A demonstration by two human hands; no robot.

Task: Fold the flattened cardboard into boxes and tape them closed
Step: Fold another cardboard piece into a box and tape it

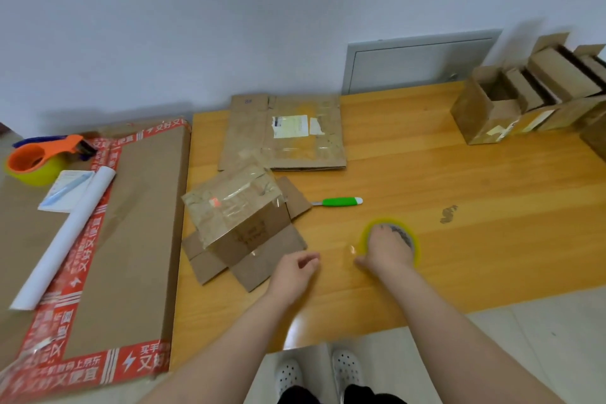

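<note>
Forearms: two bare arms reach in from the lower edge over an orange-brown wooden table (492, 207).
Left hand (296, 267): fingers loosely curled, grasping nothing visible.
Right hand (387, 249): fingers curved over a yellow-tinted roll of clear tape (415, 248), which lies flat on the table.
Flattened brown cardboard box (242, 226): creased and glazed with old tape, just left of the left hand; long axis skewed to the table edge, flaps splayed nearward.
Green-handled knife (341, 202): blade points left.
</note>
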